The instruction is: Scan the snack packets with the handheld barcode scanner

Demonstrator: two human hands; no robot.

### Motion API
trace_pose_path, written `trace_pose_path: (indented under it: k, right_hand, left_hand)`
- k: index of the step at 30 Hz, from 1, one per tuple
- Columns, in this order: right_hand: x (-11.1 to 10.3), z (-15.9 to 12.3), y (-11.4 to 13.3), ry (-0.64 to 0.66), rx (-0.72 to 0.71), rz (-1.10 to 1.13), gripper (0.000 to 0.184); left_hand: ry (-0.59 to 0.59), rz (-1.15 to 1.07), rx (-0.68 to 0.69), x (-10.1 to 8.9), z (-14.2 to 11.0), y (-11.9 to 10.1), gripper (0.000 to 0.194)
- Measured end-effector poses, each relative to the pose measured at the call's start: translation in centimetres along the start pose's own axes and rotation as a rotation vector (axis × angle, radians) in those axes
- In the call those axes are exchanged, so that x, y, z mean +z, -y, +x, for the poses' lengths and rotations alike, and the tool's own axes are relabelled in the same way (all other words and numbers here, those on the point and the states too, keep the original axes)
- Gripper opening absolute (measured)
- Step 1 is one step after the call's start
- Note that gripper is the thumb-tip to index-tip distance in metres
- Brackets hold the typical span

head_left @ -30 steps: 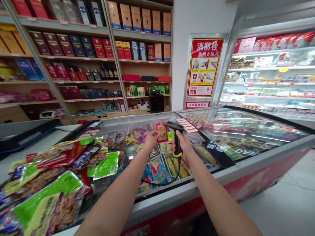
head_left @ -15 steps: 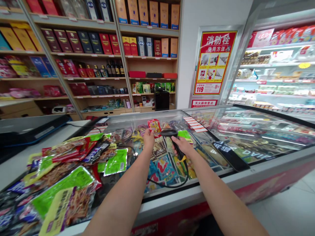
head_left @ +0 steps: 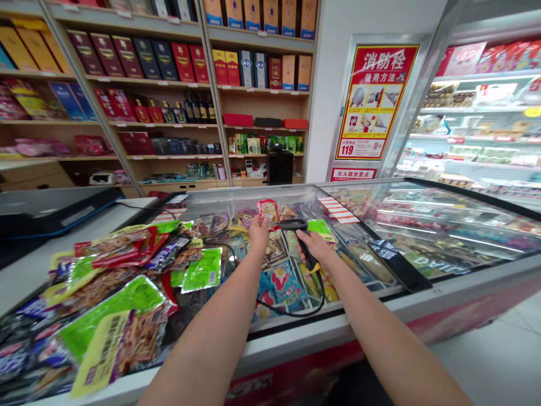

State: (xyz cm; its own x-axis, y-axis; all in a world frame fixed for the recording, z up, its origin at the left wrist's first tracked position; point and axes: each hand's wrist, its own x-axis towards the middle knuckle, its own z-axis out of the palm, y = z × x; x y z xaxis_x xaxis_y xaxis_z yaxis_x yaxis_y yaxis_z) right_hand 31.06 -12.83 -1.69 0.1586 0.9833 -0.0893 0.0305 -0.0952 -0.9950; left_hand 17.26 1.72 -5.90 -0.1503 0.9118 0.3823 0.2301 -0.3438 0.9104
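Note:
My left hand [head_left: 258, 230] pinches a small red and yellow snack packet [head_left: 269, 213] by its lower left side, above the freezer's glass lid. In my right hand [head_left: 311, 246] is a black barcode scanner [head_left: 295, 225], gripped round its handle. The scanner's head points left at the packet, close to its lower right corner. From the handle's yellow-trimmed end a black cable [head_left: 304, 313] loops down over the glass and off to the left. A green and yellow packet [head_left: 320, 228] lies on the glass just beyond my right hand.
A heap of snack packets [head_left: 114, 304] covers the freezer's left end. The chest freezer [head_left: 443, 304] stretches right, with a black divider strip [head_left: 399, 265] across its glass. A dark flat device [head_left: 54, 217] stands on the counter at left. Shelves of boxes [head_left: 262, 93] stand behind.
Hands, packet and scanner keep almost the same places relative to each other. The whole view has shifted slightly, with the shelves sitting a little higher in the picture.

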Motion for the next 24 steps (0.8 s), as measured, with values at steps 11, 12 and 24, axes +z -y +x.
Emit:
trace_pose_path:
  k: [11, 12, 24]
  right_hand:
    - [0.2, 0.0, 0.3, -0.003, 0.031, 0.085, 0.032]
    - [0.2, -0.1, 0.3, 0.002, 0.031, 0.079, 0.031]
    - [0.4, -0.1, 0.1, 0.016, 0.029, 0.086, 0.031]
  left_hand:
    - [-0.015, -0.007, -0.051, -0.1, -0.1, -0.6, 0.014]
    - [-0.027, 0.006, -0.053, -0.1, -0.1, -0.6, 0.014]
    - [-0.017, 0.007, -0.016, -0.2, 0.0, 0.4, 0.02]
